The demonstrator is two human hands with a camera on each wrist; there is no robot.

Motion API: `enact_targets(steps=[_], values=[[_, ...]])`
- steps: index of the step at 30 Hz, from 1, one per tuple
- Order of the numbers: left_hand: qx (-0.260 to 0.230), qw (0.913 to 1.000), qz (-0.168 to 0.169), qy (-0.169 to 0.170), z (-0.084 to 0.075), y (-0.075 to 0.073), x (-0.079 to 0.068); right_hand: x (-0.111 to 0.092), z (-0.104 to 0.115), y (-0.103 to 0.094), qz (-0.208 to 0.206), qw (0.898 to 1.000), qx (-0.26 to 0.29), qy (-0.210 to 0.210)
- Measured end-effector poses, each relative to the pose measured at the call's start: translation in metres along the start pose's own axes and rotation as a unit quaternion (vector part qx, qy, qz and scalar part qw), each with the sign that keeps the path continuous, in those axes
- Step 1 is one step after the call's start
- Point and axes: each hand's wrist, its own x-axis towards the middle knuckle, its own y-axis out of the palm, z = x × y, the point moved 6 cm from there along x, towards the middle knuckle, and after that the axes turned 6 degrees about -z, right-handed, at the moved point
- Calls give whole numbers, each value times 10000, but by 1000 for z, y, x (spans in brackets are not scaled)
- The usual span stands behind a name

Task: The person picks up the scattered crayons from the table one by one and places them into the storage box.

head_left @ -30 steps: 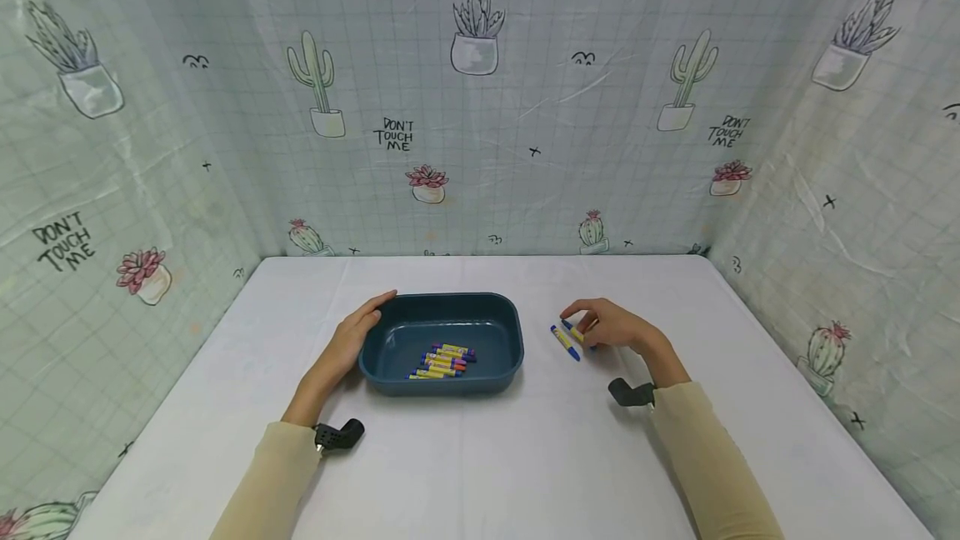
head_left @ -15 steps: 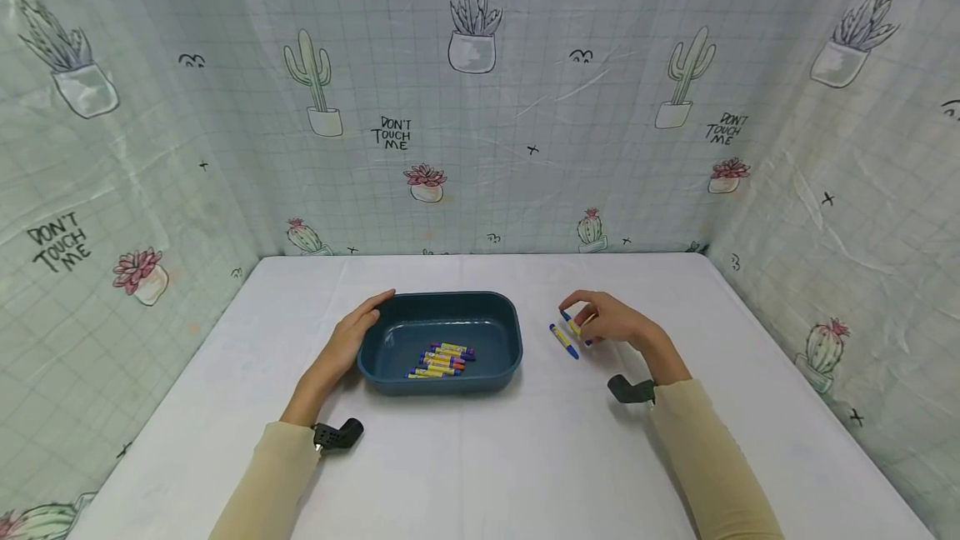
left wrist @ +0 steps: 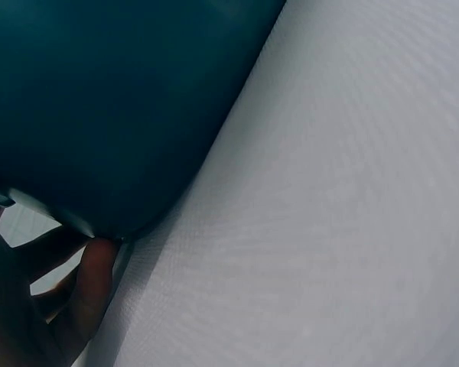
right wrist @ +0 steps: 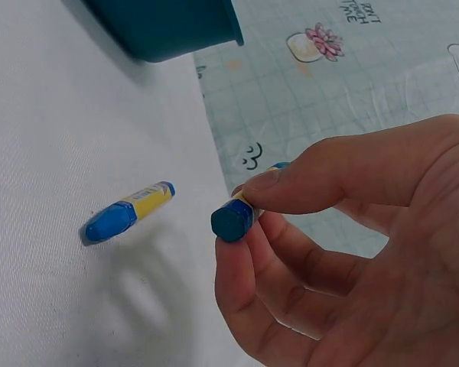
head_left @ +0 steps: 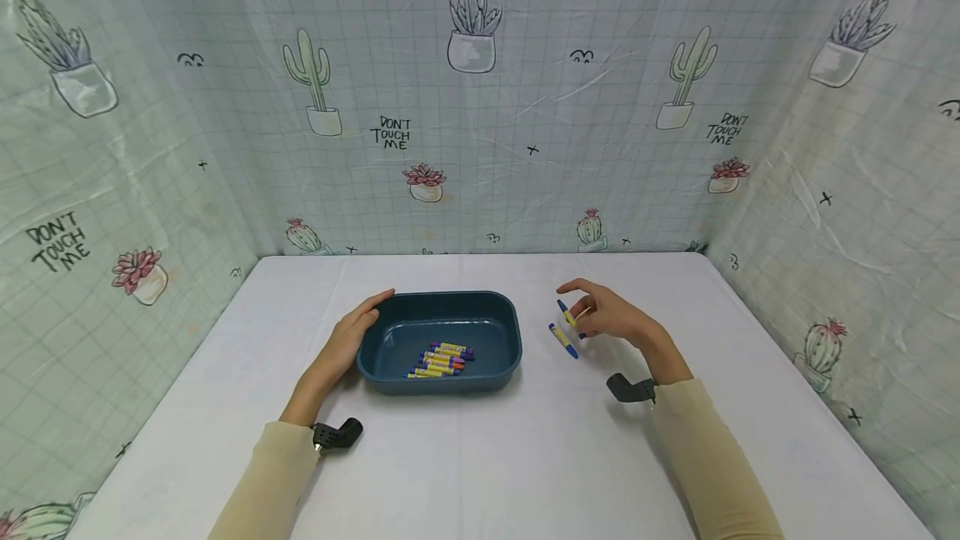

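A dark teal plastic tray stands on the table with several yellow-wrapped crayons lying in it. At its left side my left hand grips the rim; in the left wrist view fingers press the outer wall near a corner. To the right of the tray, my right hand pinches a blue crayon with a yellow wrapper between thumb and fingertips, raised above the table. A second blue crayon lies on the cloth just left of that hand.
White cloth covers the table. Behind it and on both sides hang curtains printed with cacti. A black wrist camera sits on the left wrist, and another black camera on the right.
My right hand has lifted the blue crayon off the table, with its index finger now stretched out further. The left hand and the tray have stayed in place.
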Motion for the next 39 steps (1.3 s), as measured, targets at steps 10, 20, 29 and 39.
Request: enact_targets(steps=[10, 20, 29, 39], values=[[-115, 9999, 64, -71, -27, -4, -10, -3, 8, 2, 5, 9998, 14, -182], [-138, 9997, 141, -161, -30, -4, -11, -4, 18, 5, -13, 9992, -17, -405], [-101, 9997, 125, -170, -30, -3, -11, 5, 33, 9, 52, 9987, -145, -489], [-96, 9999, -28, -119, 8, 1, 4, 13, 72, 17, 304, 9923, -429, -1124]])
